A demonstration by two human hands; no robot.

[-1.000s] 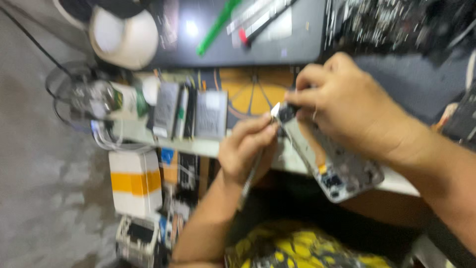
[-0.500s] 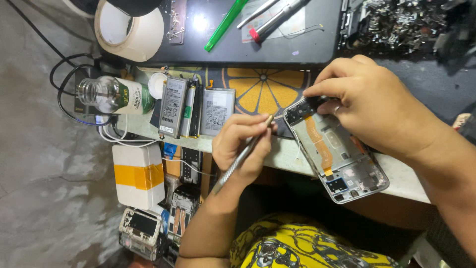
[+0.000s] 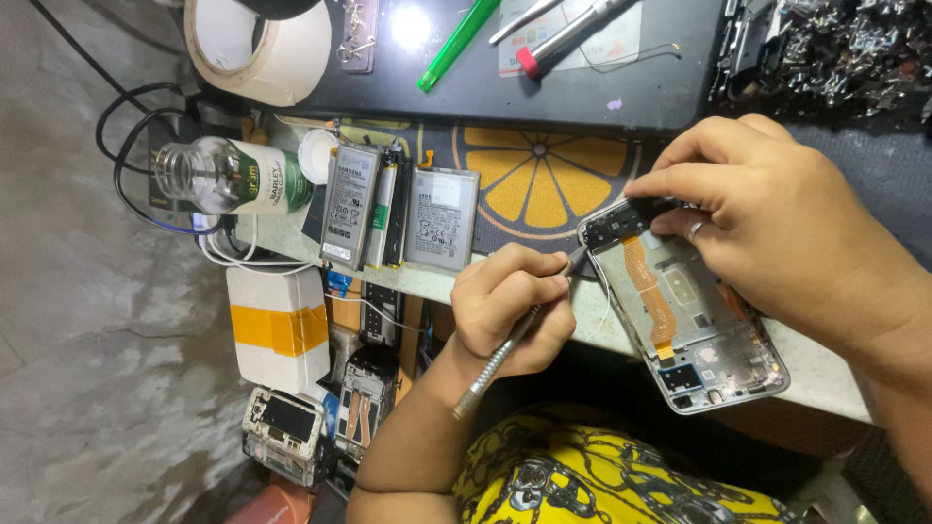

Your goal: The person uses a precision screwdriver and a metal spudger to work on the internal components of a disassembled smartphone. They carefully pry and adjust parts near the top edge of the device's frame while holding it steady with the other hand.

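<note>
An opened phone frame (image 3: 694, 325) with an orange flex strip lies tilted at the bench's near edge. My right hand (image 3: 777, 233), a ring on one finger, pinches the frame's upper end between thumb and fingers. My left hand (image 3: 510, 311) grips a thin metal tool (image 3: 495, 364) like a pen; its tip touches the frame's upper left corner. A mat printed with an orange slice (image 3: 534, 180) lies under the frame's far end.
Three grey phone batteries (image 3: 388, 204) lie left of the mat, beside a clear glass bottle (image 3: 228, 175) on its side. Behind are a tape roll (image 3: 262, 49), a black tray (image 3: 524, 87) with a green stick and tools, and a scrap heap (image 3: 835, 49). A white box (image 3: 280, 330) and phone parts (image 3: 286, 432) sit below the bench.
The view has steadied and come closer. My left hand's tool tip has reached the frame's upper corner. My right hand has settled on the frame's top end.
</note>
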